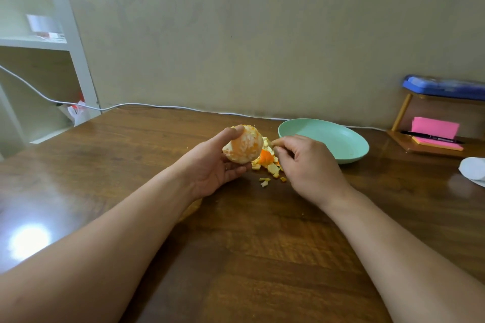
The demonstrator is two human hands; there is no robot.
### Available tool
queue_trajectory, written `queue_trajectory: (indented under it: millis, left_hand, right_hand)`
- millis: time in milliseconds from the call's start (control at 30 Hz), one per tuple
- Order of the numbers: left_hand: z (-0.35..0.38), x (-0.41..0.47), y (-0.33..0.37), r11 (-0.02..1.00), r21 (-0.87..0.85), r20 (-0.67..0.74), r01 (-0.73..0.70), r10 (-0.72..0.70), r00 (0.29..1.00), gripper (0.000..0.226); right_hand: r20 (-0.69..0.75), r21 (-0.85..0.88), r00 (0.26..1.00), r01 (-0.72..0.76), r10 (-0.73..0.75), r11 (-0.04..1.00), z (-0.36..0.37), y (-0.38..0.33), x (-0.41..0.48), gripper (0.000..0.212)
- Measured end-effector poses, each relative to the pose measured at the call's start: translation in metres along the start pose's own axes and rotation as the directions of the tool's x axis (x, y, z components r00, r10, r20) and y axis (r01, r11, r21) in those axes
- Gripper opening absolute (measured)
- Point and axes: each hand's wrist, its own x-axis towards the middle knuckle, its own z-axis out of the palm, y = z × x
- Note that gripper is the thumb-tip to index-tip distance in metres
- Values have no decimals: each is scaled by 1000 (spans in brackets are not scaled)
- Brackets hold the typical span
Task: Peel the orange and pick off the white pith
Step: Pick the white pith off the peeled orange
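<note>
The peeled orange (242, 148) is gripped above the surface (262, 244) in the left hand (212, 165) while a scrap of pith (268, 142) is seemingly pinched by the right hand (307, 162); white patches are left to be picked.

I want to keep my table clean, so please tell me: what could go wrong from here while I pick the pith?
1. The left hand holds the orange off the table, thumb on top; a hard pull might slip it from that grip.
2. The right hand pinches what looks like a bit of pith over the peel pile, not the green plate, so scraps may spread on the table.
</note>
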Motion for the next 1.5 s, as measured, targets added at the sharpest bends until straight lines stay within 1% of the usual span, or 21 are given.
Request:
queue_trajectory:
  millis: [100,200,267,433,567,733,900,1033,1200,1300,1367,1500]
  left_hand:
    - [1,1,-1,1000,-19,-36,6,-6,999,62]
    - [3,1,-2,1000,-2,-46,-14,13,999,59]
    - [3,2,-2,1000,20,-51,-23,24,998,57]
    - [4,3,-3,994,101,-54,-45,50,997,51]
    - [4,4,-4,979,184,-59,-85,98,993,54]
    - [4,3,-5,970,216,-48,-112,125,991,57]
    - [5,3,-6,970,209,-34,-127,137,990,57]
    - [6,2,-6,976,193,-23,-99,105,994,49]
    - [5,-1,-2,985,160,-18,-58,62,998,46]
    - [5,-1,-2,987,151,-23,-55,59,998,45]
    - [6,-1,-3,986,155,-26,-57,62,998,46]
    - [6,0,-4,985,165,-35,-59,66,997,50]
  right_hand:
    - [-10,-5,1000,10,-10,1000,0,-8,1,13]
    - [21,55,999,-26,25,998,-1,-13,-1,24]
    - [35,72,999,-25,23,997,-1,-15,-2,25]
    - [28,37,999,15,-16,999,1,-12,-2,17]
    - [62,8,998,24,-25,1000,1,-10,-2,15]
    - [58,-45,997,54,-51,998,2,-9,-2,14]
    - [7,-77,996,90,-89,993,6,-9,-1,14]
    - [-13,-62,996,87,-88,994,6,-7,0,16]
    - [-11,-35,997,72,-72,997,3,-5,-2,7]
    - [-1,-34,997,77,-77,996,0,-5,-3,15]
    - [-3,-55,996,89,-89,995,-1,-7,-3,17]
    - [-23,-122,990,137,-141,983,0,-9,-1,10]
